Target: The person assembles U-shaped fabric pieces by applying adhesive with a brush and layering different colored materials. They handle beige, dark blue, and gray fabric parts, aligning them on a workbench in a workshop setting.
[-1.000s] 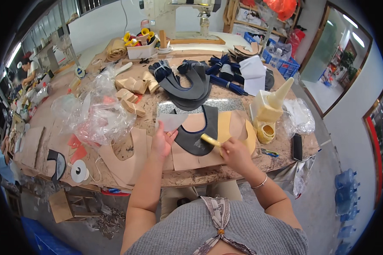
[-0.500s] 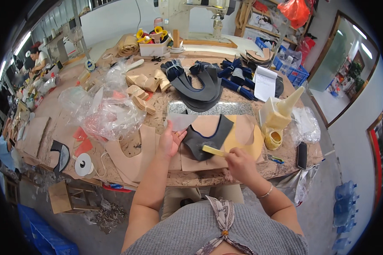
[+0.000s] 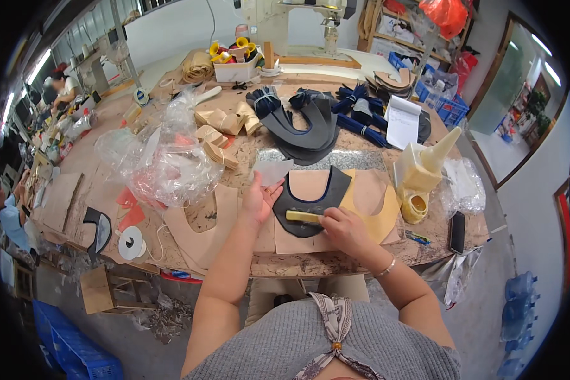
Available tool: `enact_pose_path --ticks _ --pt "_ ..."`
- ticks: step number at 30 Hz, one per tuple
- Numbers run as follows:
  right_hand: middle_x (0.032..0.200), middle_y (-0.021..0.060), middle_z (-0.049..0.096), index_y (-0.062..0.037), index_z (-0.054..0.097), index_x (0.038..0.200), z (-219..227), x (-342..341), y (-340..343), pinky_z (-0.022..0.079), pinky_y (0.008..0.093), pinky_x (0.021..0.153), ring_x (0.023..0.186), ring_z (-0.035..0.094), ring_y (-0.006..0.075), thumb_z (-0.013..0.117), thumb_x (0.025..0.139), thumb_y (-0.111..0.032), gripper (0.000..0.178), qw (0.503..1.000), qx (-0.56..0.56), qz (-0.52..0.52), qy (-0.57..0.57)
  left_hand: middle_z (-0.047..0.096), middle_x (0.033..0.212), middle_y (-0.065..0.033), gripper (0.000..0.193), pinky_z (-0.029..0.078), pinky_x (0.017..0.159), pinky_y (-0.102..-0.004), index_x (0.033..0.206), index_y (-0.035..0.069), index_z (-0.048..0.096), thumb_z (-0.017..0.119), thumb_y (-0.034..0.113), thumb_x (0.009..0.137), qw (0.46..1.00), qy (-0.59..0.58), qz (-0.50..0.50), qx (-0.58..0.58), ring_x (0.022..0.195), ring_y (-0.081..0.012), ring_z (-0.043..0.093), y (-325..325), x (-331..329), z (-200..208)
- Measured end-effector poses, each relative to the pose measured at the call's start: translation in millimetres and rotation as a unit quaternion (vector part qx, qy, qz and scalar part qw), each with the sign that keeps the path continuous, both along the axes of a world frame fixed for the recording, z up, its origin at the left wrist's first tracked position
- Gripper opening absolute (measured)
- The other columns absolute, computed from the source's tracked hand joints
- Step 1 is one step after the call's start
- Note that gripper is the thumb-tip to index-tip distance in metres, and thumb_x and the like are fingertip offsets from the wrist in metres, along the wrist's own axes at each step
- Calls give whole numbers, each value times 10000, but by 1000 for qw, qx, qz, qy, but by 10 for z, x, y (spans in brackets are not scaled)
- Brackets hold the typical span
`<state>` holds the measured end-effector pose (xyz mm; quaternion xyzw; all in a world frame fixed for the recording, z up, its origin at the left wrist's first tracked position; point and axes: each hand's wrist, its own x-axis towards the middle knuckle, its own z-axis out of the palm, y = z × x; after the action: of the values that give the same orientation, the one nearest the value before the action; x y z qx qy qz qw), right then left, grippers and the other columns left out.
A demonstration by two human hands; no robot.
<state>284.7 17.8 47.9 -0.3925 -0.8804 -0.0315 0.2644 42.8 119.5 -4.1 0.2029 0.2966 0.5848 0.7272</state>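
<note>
A dark grey curved piece (image 3: 297, 206) with a navy inner edge lies in front of me on beige sheet pieces (image 3: 285, 244). My right hand (image 3: 341, 227) is closed round a pale yellow flat stick-like tool (image 3: 303, 216), its far end over the dark piece; whether it has bristles I cannot tell. My left hand (image 3: 261, 199) is beside the dark piece's left edge and pinches a thin whitish sheet piece (image 3: 272, 172) between thumb and fingers. A yellowish glue bottle (image 3: 415, 172) with a tall cone spout and an open side cup (image 3: 417, 206) stands to the right.
Stacked dark curved pieces (image 3: 297, 130) and navy bundles (image 3: 361, 130) lie behind a grey speckled slab (image 3: 354, 158). Crumpled clear plastic (image 3: 171, 164) covers the left middle. A white spool (image 3: 132, 243), a cutter knife (image 3: 418, 238) and a black phone (image 3: 456, 232) lie near the front edge.
My right hand has moved a little left with the yellow tool, which now lies flatter across the dark piece. My left hand still holds the whitish sheet piece.
</note>
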Motion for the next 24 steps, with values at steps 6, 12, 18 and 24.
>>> enact_pose_path --ticks 6,12,18,24 --pt "924 37 596 -83 636 878 119 314 -97 496 333 703 838 596 226 632 743 -55 138 998 -44 21 46 488 1366 -121 559 373 1045 -432 1375 81 383 414 481 985 1000 -12 7 5 1251 -318 487 -47 52 37" --pt "925 45 610 -75 636 899 6 132 16 506 347 699 824 608 246 639 774 -75 126 999 -28 -3 30 476 1377 -120 567 347 1068 -443 1380 73 372 409 480 986 1000 -23 11 7 1266 -323 470 -36 15 -3" --pt "949 75 617 -70 632 905 52 343 -103 511 350 685 840 614 263 621 793 -82 114 992 -62 -44 97 467 1380 -127 559 335 1080 -452 1381 66 366 412 463 990 1000 -26 16 6 1273 -337 459 -60 48 22" --pt "934 73 612 -57 624 908 -80 226 -337 509 354 695 828 609 268 614 771 -55 138 998 -48 -16 31 419 1423 -130 622 263 1116 -461 1410 57 325 437 487 975 999 -30 7 19 1329 -322 391 -47 35 -45"
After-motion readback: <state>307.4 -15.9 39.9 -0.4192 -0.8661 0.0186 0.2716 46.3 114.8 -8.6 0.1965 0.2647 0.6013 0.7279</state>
